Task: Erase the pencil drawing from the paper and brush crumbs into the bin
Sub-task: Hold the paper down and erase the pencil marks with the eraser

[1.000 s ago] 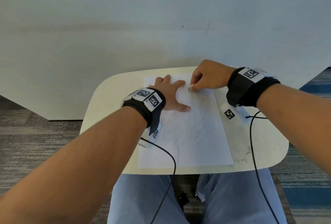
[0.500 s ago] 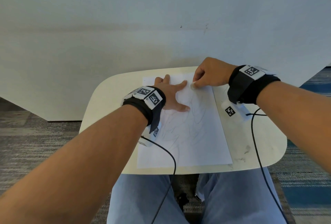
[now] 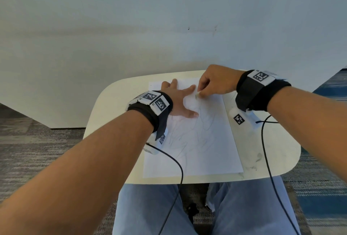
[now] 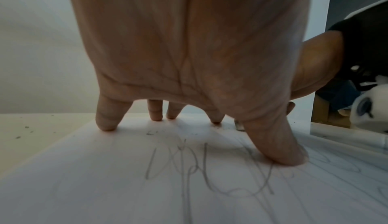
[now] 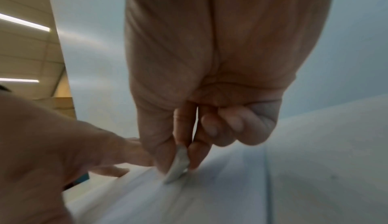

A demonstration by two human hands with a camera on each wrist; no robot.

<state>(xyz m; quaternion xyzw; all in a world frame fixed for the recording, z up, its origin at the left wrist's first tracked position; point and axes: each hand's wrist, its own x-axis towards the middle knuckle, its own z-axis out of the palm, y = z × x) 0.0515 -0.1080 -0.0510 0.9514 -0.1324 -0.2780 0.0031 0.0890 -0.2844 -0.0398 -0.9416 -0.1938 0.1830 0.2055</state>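
Note:
A white sheet of paper [image 3: 197, 152] with faint pencil scribbles [image 4: 199, 174] lies on a small cream table [image 3: 112, 107]. My left hand [image 3: 180, 101] presses flat on the paper's upper part, fingers spread and straight [image 4: 107, 121]. My right hand [image 3: 214, 82] pinches a small white eraser [image 3: 197, 95] between thumb and fingertips, its tip down on the paper just right of the left index finger. In the right wrist view the eraser [image 5: 178, 166] touches the sheet. Dark crumbs [image 4: 150, 133] lie near the left fingertips.
A white wall [image 3: 169, 28] stands right behind the table. Black cables [image 3: 266, 152] run from both wrists across the table's front edge. Smudges [image 3: 258, 157] mark the bare table right of the paper. My jeans-clad legs [image 3: 244, 212] are under the table; carpet lies around. No bin is in view.
The right hand with the eraser has shifted slightly back and forth over the paper's upper part. The left hand has stayed pressed in place.

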